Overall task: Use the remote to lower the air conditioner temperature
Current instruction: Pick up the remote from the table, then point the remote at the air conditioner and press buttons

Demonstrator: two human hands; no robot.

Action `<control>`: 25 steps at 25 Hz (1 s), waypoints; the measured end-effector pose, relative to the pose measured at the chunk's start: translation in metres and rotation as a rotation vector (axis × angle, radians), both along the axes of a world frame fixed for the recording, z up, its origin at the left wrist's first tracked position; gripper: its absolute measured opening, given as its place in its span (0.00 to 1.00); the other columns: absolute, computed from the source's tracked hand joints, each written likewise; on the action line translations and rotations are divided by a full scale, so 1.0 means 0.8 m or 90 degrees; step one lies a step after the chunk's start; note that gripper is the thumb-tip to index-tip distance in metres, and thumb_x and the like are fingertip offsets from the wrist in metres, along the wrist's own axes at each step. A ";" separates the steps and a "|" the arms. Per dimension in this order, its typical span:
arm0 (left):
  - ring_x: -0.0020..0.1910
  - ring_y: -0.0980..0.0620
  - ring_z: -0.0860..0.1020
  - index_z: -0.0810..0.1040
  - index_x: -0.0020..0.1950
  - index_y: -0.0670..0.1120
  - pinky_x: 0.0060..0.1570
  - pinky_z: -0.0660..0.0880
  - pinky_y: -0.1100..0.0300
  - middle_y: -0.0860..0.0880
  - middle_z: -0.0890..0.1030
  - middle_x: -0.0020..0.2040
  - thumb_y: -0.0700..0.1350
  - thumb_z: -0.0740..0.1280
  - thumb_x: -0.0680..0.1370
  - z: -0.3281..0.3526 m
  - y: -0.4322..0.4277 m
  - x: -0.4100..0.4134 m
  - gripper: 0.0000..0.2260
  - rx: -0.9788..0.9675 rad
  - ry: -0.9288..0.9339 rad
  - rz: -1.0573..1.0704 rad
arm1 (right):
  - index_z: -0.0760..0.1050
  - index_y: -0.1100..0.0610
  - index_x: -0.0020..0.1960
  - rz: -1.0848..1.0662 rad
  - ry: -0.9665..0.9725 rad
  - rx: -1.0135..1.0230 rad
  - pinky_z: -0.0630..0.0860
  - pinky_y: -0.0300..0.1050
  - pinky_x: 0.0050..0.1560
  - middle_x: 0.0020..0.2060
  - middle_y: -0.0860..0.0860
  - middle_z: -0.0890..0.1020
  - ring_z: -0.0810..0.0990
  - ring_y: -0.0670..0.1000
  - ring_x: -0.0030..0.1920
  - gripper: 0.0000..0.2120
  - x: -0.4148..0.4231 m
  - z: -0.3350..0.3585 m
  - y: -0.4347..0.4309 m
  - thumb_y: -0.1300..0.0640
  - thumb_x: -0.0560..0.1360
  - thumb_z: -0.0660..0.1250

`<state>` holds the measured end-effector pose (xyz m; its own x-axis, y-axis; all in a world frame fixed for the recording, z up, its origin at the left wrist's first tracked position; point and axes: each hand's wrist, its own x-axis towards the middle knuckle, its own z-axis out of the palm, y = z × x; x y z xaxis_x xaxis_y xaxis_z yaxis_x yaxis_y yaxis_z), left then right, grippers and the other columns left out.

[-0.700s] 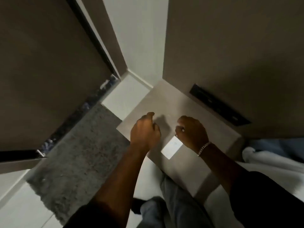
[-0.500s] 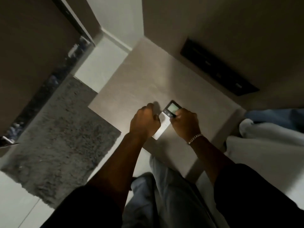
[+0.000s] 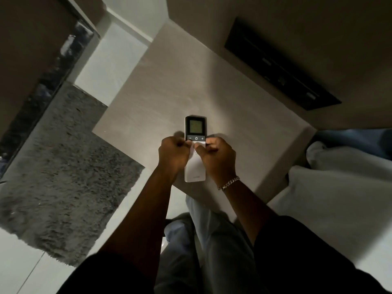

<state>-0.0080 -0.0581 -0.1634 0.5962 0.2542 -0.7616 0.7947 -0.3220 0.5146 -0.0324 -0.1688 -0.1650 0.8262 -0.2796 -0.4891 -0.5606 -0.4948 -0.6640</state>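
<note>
The white remote [image 3: 195, 128] has a dark top with a small screen and a row of minus, power and plus buttons. It is held upright over the beige bedside table [image 3: 169, 85], screen facing me. My left hand [image 3: 172, 154] grips its left edge, thumb near the minus button. My right hand [image 3: 218, 159], with a chain bracelet on the wrist, grips its right edge, thumb on the white body just below the buttons. The remote's middle is hidden by my fingers. No air conditioner is in view.
A black switch panel [image 3: 280, 68] is set in the wall behind the table. A grey shaggy rug [image 3: 63, 166] lies on the white floor at left. White bedding [image 3: 339, 198] is at right. My legs in light trousers [image 3: 207, 240] stand below.
The remote lay on the table under my right hand. It is now lifted, turned screen-up and straight, and gripped by both hands. The camera view has tilted down.
</note>
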 end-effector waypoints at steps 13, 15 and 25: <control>0.43 0.43 0.82 0.81 0.49 0.36 0.48 0.79 0.51 0.36 0.84 0.47 0.38 0.64 0.77 0.457 0.265 -0.053 0.08 -0.048 -0.383 0.320 | 0.82 0.62 0.51 0.276 -0.157 0.434 0.80 0.36 0.39 0.43 0.56 0.87 0.84 0.49 0.38 0.10 0.059 0.417 0.255 0.62 0.70 0.75; 0.38 0.50 0.83 0.81 0.50 0.37 0.40 0.79 0.58 0.39 0.84 0.45 0.37 0.64 0.77 0.557 0.307 -0.074 0.07 -0.006 -0.492 0.357 | 0.82 0.63 0.51 0.364 -0.223 0.505 0.81 0.37 0.39 0.44 0.57 0.87 0.85 0.50 0.39 0.10 0.058 0.515 0.304 0.62 0.70 0.75; 0.47 0.48 0.85 0.81 0.54 0.41 0.40 0.82 0.60 0.46 0.86 0.47 0.36 0.64 0.77 0.963 0.396 -0.167 0.09 0.127 -0.959 0.265 | 0.82 0.63 0.50 0.666 -0.535 0.749 0.83 0.41 0.41 0.42 0.55 0.87 0.86 0.49 0.40 0.10 0.043 0.944 0.431 0.62 0.69 0.76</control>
